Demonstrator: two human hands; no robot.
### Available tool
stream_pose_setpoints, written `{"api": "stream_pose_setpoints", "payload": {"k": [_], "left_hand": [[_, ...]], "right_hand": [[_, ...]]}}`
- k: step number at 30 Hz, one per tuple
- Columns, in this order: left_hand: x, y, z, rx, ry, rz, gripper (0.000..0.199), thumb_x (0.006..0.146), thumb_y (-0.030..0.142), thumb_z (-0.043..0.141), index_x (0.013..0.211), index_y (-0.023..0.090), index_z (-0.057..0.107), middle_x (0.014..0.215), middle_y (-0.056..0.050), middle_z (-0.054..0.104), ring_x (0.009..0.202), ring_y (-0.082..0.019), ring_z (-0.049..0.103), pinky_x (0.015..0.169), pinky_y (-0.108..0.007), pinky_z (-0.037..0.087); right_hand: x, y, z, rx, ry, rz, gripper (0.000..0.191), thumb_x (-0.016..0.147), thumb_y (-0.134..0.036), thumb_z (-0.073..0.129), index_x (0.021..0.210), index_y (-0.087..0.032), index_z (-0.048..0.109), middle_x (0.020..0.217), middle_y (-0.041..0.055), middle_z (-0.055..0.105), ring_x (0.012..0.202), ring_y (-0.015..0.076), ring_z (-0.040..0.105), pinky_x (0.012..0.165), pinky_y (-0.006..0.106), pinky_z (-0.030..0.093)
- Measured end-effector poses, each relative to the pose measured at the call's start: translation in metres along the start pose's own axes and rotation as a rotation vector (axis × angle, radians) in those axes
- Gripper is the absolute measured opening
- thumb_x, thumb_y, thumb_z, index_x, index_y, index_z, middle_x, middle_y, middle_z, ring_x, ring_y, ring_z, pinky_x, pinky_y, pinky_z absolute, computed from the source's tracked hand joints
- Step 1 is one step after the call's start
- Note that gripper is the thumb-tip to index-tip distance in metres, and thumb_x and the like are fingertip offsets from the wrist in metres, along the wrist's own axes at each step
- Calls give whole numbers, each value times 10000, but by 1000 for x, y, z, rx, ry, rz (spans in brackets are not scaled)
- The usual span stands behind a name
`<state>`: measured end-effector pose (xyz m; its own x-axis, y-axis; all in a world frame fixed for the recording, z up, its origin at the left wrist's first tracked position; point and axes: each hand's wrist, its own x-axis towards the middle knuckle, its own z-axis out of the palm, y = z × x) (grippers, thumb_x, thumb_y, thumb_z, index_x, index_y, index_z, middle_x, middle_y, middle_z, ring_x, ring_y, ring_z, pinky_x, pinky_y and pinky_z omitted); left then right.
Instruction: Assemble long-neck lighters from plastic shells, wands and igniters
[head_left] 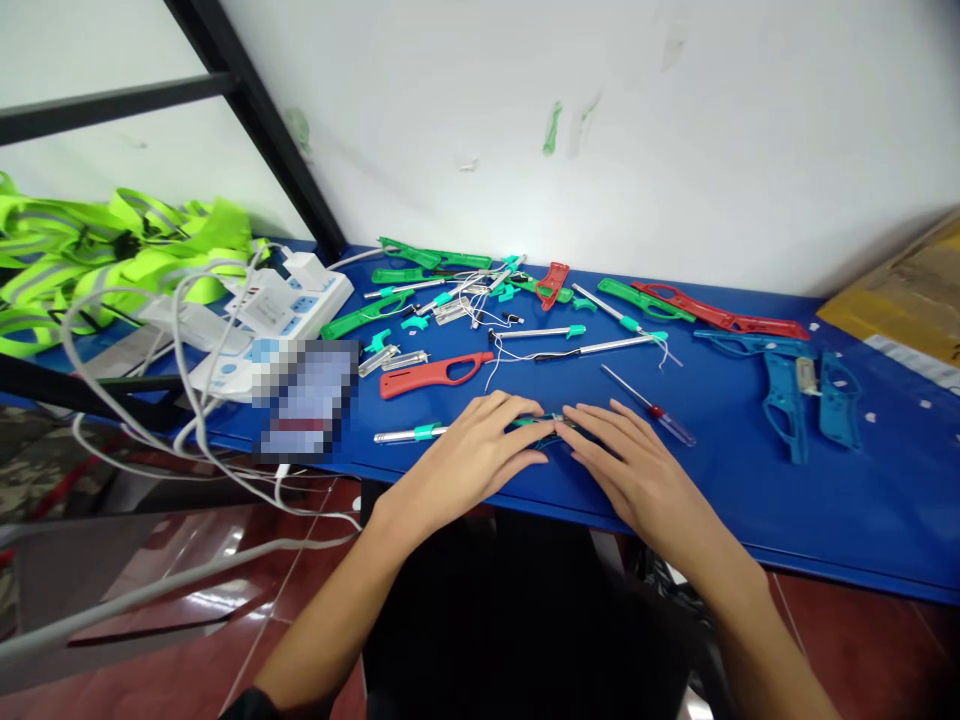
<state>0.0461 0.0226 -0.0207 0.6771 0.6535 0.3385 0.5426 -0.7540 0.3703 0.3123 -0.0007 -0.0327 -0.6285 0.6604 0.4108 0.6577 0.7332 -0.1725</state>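
Observation:
Both hands meet near the front edge of the blue table. My left hand (487, 445) has its fingers bent round a lighter assembly, whose metal tube (397, 436) with a teal collar (427, 432) sticks out to the left. My right hand (626, 455) touches the same assembly's other end with its fingertips. Most of that part is hidden under the fingers. Beyond my left hand lies a red lighter shell (427, 378). A screwdriver (673, 424) with a red and clear handle rests past my right hand.
Green shells (367, 315), metal tubes (540, 332) and thin wires lie behind the hands. Blue shells (784, 405) are at the right, near a cardboard box (907, 295). At left are a phone (307, 400), a power strip (319, 300), cables and yellow-green straps (127, 250).

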Motion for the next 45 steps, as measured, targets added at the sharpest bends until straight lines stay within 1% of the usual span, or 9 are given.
{"api": "stream_pose_setpoints", "payload": {"k": [6,11,17,20,23,28,32,36,45], "left_hand": [[-1,1,1,6,6,-23,356,1123,343,570,1457,242,642,1404,-113,659,1311,-279,621,1141,-501,531],[0,5,3,26,11,-32,316,1117,326,584,1404,215,655,1383,-117,678,1297,-285,633,1147,-505,525],[-3,5,5,-82,55,-144,640,1065,410,669,1627,256,406,1402,-115,695,1312,-278,661,1142,-481,540],[-9,2,-5,-4,66,-152,645,1019,453,726,1577,257,468,1543,-145,626,1425,-318,592,1213,-550,468],[-22,-3,-19,143,105,-199,529,1011,476,733,1454,227,585,1629,-165,558,1480,-373,532,1227,-625,406],[-40,-6,-23,172,112,-192,373,1088,401,641,1409,211,625,1510,-115,668,1337,-310,620,1138,-531,467],[-32,-2,-16,180,141,-126,299,1129,324,579,1398,210,647,1452,-87,710,1253,-271,647,1123,-495,452],[-21,-2,-16,177,194,-160,306,1125,337,599,1385,181,646,1402,-96,738,1248,-274,654,1158,-522,411],[-21,1,-6,145,205,-120,159,1110,200,612,1213,189,732,1284,-55,781,1126,-233,683,1116,-487,443]], "right_hand": [[-2,1,2,-50,-18,-21,539,1055,-79,562,1567,-246,591,1581,122,644,1479,323,598,1226,649,508],[-4,-2,4,-130,-30,-61,500,1068,-90,539,1553,-199,596,1608,143,614,1501,338,574,1223,628,525],[-1,-13,4,-276,-36,-103,489,1041,-32,502,1512,-86,620,1587,230,611,1498,403,572,1212,633,536],[2,-14,5,-321,-2,-139,439,1051,-48,506,1465,-65,650,1533,240,654,1434,409,633,1178,631,564],[-1,-11,8,-325,50,-139,400,1095,-154,548,1479,-88,640,1536,218,660,1450,382,625,1179,596,572],[-12,-10,5,-334,50,-77,390,1123,-213,536,1497,-142,621,1538,153,676,1446,360,629,1162,583,572],[-11,-18,-5,-355,37,-28,393,1141,-235,493,1506,-138,600,1480,151,717,1364,354,687,1133,607,565],[-1,-20,-13,-277,47,9,436,1132,-270,535,1545,-131,561,1584,190,626,1404,343,653,1137,583,569],[-4,5,-1,25,-64,-11,714,1074,-47,436,1704,-379,389,1582,58,643,1387,270,643,1092,516,603]]}}
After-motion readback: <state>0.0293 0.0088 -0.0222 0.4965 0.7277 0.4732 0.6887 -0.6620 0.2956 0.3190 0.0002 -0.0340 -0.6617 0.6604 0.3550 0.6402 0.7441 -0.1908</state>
